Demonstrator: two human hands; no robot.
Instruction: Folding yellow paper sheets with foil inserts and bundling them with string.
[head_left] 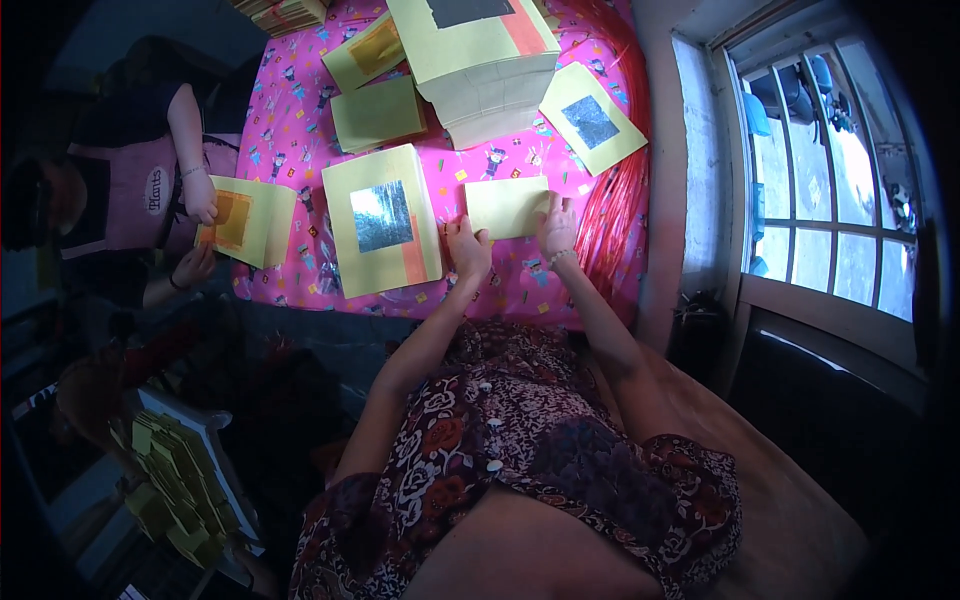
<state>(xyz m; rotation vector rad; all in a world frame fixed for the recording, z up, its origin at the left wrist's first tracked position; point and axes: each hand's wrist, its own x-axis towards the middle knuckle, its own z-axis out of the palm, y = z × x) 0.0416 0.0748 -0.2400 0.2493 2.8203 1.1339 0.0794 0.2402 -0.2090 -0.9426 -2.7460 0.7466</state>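
A plain yellow sheet of paper (505, 208), perhaps folded, lies in front of me on the pink tablecloth. My left hand (468, 250) grips its lower left corner between thumb and fingers. At its right edge, my right hand (557, 230) has its fingers bent over the paper. Just left of my left hand is a thick stack of yellow paper (340, 240); its top sheet carries a shiny silver square and an orange strip. Beyond my right hand, a yellow sheet with a silver square (612, 152) lies at an angle.
A tall yellow paper stack (490, 95) stands at the back. Long red shiny strips (610, 215) hang along the right table edge, beside a barred window (830, 190). At left, a co-worker's hands (200, 200) handle a yellow sheet (262, 225). More yellow papers (180, 480) lie at lower left.
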